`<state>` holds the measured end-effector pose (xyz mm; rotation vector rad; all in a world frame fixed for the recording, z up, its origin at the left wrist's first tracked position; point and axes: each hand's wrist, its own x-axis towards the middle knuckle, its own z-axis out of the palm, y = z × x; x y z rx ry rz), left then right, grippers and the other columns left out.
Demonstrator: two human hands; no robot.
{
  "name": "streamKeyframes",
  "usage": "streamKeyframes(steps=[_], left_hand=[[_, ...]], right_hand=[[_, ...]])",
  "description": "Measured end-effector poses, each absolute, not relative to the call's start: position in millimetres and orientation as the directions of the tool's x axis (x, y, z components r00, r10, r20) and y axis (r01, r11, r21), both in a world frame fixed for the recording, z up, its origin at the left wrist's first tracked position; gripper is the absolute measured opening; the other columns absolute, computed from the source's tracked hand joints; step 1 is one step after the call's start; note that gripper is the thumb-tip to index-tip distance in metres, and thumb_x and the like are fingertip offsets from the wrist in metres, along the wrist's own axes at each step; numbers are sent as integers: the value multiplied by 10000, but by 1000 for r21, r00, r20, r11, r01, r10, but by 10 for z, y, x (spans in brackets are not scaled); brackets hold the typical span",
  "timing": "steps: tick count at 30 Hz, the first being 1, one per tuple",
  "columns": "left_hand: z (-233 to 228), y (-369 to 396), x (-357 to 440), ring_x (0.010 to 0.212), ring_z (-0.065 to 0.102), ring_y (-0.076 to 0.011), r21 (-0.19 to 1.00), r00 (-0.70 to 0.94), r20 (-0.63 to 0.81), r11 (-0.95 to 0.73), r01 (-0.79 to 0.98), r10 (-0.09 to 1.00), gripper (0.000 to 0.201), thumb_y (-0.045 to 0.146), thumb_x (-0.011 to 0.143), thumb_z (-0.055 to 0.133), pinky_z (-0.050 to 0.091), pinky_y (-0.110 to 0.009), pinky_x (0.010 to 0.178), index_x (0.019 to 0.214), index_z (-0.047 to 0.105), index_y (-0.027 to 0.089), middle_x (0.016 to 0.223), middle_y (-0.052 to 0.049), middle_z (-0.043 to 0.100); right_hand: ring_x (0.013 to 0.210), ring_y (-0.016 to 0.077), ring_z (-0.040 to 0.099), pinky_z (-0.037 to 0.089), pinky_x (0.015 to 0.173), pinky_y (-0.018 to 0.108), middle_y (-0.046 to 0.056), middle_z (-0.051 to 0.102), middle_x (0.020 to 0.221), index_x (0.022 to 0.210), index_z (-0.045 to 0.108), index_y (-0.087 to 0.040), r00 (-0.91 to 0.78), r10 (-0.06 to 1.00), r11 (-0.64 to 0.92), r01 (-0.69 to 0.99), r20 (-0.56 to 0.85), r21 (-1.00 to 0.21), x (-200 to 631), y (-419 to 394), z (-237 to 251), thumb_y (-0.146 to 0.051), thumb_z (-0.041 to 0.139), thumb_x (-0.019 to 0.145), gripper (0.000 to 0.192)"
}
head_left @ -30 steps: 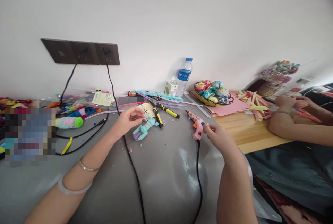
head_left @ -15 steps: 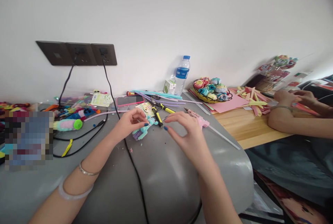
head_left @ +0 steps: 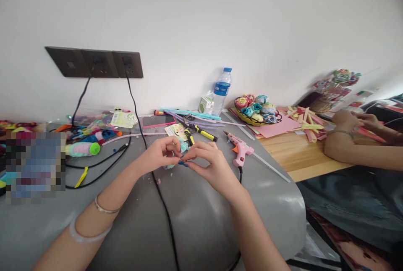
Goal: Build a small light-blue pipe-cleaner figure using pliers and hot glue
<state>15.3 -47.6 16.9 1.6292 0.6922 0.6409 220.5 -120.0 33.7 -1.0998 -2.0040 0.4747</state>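
My left hand (head_left: 157,155) and my right hand (head_left: 206,164) meet over a small teal and purple fuzzy craft piece (head_left: 183,146) on the grey table (head_left: 195,216). Both hands pinch it with their fingertips, and most of it is hidden under the fingers. A pink glue gun (head_left: 239,151) lies on the table just right of my right hand, its black cord running toward me. Yellow-handled pliers (head_left: 201,132) lie just beyond my hands.
A black cable (head_left: 160,203) crosses the table from the wall sockets (head_left: 94,61). A phone (head_left: 158,120), water bottle (head_left: 222,91), basket of paper roses (head_left: 256,110) and craft clutter line the back. Another person's arms (head_left: 355,145) rest on the wooden table at right.
My right hand let go of the glue gun, which now lies on the table, and moved left to join my left hand on the fuzzy piece.
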Motion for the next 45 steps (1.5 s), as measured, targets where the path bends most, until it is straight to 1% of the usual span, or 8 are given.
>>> streamKeyframes(steps=[7, 13, 20, 23, 25, 33, 39, 45], left_hand=[[234, -471, 117, 773, 693, -185, 980, 649, 32, -152, 130, 760, 258, 372, 794, 738, 497, -268, 653, 908, 598, 189, 873, -78, 770], [215, -242, -80, 674, 623, -146, 968, 208, 185, -215, 132, 960, 321, 458, 782, 717, 453, -244, 578, 932, 618, 192, 867, -67, 760], [240, -63, -300, 782, 658, -168, 940, -90, 306, -286, 184, 948, 224, 343, 763, 679, 511, -271, 696, 923, 613, 202, 909, -52, 739], [233, -6, -361, 759, 649, -151, 939, -244, 335, -300, 171, 910, 213, 328, 772, 646, 485, -242, 634, 943, 605, 207, 929, -43, 725], [221, 2, -362, 742, 641, -153, 945, -227, 309, -271, 183, 923, 209, 338, 779, 633, 458, -232, 588, 939, 613, 205, 903, -45, 723], [171, -172, -157, 826, 664, -203, 867, 212, 274, -336, 368, 938, 256, 424, 814, 621, 509, -297, 721, 931, 647, 199, 892, -58, 719], [143, -187, -131, 821, 686, -225, 839, 326, 220, -349, 418, 919, 248, 428, 841, 565, 486, -302, 677, 911, 639, 202, 865, -63, 742], [149, -250, -27, 787, 634, -192, 814, 352, 242, -386, 433, 904, 218, 385, 831, 589, 435, -277, 640, 897, 676, 197, 923, -48, 735]], right_hand=[[824, 184, 624, 427, 787, 326, 14, 680, 863, 845, 678, -224, -189, 885, 465, 378, 426, -800, 2267, -1167, 211, -196, 636, 905, 79], [752, 183, 593, 406, 706, 305, 28, 691, 822, 806, 661, -204, 78, 953, 242, 388, 293, -889, 2456, -1036, -14, -272, 626, 820, 78], [658, 176, 563, 411, 587, 283, 38, 661, 739, 793, 642, -201, 235, 954, 117, 272, 184, -955, 2575, -891, -215, -401, 623, 785, 202], [682, 181, 594, 448, 618, 289, 47, 682, 774, 817, 659, -195, 247, 954, 117, 217, 171, -969, 2585, -873, -243, -425, 646, 776, 234], [702, 183, 612, 465, 647, 293, 52, 696, 810, 821, 673, -190, 231, 960, 120, 184, 162, -976, 2571, -857, -240, -417, 663, 764, 234], [649, 155, 561, 425, 600, 273, 31, 681, 770, 821, 699, -187, 92, 973, 185, 237, 212, -954, 2368, -607, -266, -348, 653, 759, 179], [668, 155, 533, 410, 602, 284, 43, 664, 828, 799, 706, -200, 24, 951, 284, 316, 307, -905, 2257, -505, -382, -366, 626, 808, 184], [692, 166, 541, 415, 616, 301, 54, 649, 874, 829, 687, -202, 40, 936, 331, 243, 350, -912, 2231, -599, -327, -405, 630, 851, 212]])
